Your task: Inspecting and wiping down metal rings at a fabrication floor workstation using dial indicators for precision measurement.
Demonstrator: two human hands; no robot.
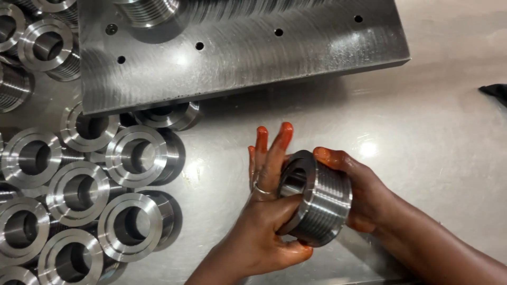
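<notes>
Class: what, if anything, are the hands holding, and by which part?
A threaded metal ring, held between both hands: the left hand flat against its flanged face, the right hand wrapped round its threaded side.

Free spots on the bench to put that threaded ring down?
Bare steel tabletop to the right of the hands and below the thick drilled plate, out to the dark object at the right edge. A narrower strip lies between the left hand and the flanged rings. The left side is packed.

Flanged rings (79,195) left; plate (237,47) behind hands (296,206).
</notes>
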